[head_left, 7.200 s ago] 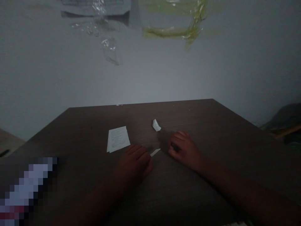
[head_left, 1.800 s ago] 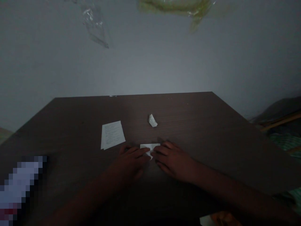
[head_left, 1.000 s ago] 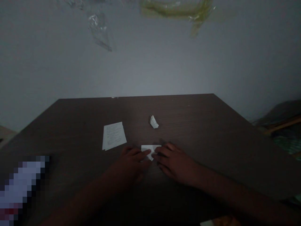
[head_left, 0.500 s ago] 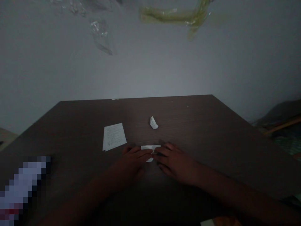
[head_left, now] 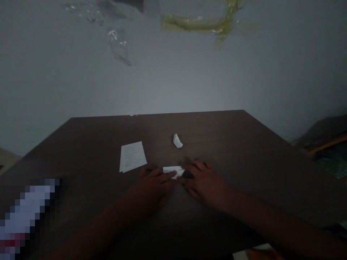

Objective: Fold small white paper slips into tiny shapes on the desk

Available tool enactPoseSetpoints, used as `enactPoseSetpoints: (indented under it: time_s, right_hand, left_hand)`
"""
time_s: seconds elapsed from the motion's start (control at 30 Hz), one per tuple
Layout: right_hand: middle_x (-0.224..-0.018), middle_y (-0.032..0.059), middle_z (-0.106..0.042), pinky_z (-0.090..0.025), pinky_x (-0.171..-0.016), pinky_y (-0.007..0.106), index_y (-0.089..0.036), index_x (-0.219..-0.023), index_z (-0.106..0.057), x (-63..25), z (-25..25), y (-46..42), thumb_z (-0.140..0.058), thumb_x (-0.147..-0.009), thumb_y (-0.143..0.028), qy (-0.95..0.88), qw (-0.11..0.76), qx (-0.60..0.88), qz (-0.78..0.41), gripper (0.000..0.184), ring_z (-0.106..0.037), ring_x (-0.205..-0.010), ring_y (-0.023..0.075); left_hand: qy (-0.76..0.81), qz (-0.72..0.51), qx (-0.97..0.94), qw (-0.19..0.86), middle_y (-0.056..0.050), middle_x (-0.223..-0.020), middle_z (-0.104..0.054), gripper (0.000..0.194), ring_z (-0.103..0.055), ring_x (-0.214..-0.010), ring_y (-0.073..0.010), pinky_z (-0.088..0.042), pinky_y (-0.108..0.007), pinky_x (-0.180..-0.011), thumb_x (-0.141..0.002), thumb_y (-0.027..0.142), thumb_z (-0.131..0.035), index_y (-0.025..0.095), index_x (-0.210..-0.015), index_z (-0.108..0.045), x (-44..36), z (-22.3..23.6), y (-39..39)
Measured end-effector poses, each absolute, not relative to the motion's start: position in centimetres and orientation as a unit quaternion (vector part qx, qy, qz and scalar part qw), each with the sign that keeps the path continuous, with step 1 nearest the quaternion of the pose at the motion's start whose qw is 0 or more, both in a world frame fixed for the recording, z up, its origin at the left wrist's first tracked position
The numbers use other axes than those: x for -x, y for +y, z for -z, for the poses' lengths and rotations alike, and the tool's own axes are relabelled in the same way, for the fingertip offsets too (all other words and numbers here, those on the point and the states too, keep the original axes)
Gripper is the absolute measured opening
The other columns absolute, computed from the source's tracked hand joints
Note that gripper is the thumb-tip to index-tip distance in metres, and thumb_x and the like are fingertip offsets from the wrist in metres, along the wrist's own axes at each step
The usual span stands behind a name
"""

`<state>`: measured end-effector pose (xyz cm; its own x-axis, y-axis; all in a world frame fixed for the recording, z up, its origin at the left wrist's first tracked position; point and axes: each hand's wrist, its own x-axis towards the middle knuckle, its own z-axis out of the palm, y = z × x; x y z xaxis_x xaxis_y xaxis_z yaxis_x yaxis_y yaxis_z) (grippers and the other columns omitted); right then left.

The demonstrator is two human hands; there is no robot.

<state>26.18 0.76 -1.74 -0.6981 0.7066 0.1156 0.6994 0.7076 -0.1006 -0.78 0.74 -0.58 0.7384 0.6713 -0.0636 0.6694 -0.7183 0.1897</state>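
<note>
A small folded piece of white paper (head_left: 172,169) lies on the table in front of me, partly covered by my fingers. My left hand (head_left: 155,182) is palm down at its left side, with the index finger stretched across the paper and resting on it. On the other side, my right hand (head_left: 202,180) has its fingers spread, and the fingertips touch the paper's right end. A dark gap shows between two of its fingers. Beyond the hands sits a small folded white paper piece (head_left: 178,141), standing partly raised from the surface.
Printed paper sheets (head_left: 132,157) lie stacked on the brown table (head_left: 217,144), left of the hands. A pixelated pale object (head_left: 29,209) is at the near left. The wall (head_left: 173,79) rises behind the table's far edge. Part of a white and orange item (head_left: 252,252) shows at the bottom.
The paper's lower point is now pressed or folded up, so the piece looks shorter. My right hand's fingers have spread and moved slightly right. My left hand stays nearly in place.
</note>
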Motion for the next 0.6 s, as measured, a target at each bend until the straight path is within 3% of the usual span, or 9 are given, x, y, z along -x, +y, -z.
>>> enactPoseSetpoints:
  time_s: [0.2,0.4,0.6]
  right_hand:
    - [-0.148,0.0131,-0.072,-0.055,-0.099,0.056,-0.031,-0.126,-0.086,-26.6,1.9,1.0,-0.072,-0.107,-0.032,-0.897,0.082,0.434,0.026,0.024,-0.063,-0.130,0.0414]
    - [-0.141,0.0142,-0.075,-0.054,-0.096,0.057,-0.030,-0.123,-0.086,-26.6,2.1,1.5,-0.070,-0.107,-0.031,-0.884,0.089,0.458,0.016,0.023,-0.063,-0.127,0.0433]
    - [-0.123,0.0135,-0.079,-0.052,-0.094,0.052,-0.023,-0.113,-0.085,-26.0,2.8,1.8,-0.066,-0.110,-0.033,-0.883,0.110,0.456,0.009,0.022,-0.066,-0.117,0.0368]
  left_hand:
    - [0.370,0.018,-0.924,0.096,-0.006,-0.170,-0.061,0.067,-0.061,-0.145,-0.0404,-0.041,-0.066,-0.119,-0.091,0.010,-0.074,0.032,-0.154,-0.067,0.6,0.6,0.6]
    - [0.356,0.011,-0.931,0.084,-0.009,-0.169,-0.062,0.068,-0.063,-0.143,-0.0403,-0.044,-0.065,-0.118,-0.091,0.010,-0.075,0.031,-0.155,-0.065,0.5,0.8,0.6]
    - [0.350,0.019,-0.934,0.075,-0.013,-0.167,-0.062,0.065,-0.062,-0.142,-0.0431,-0.045,-0.069,-0.118,-0.094,0.014,-0.076,0.026,-0.157,-0.064,-0.5,0.2,-0.4]
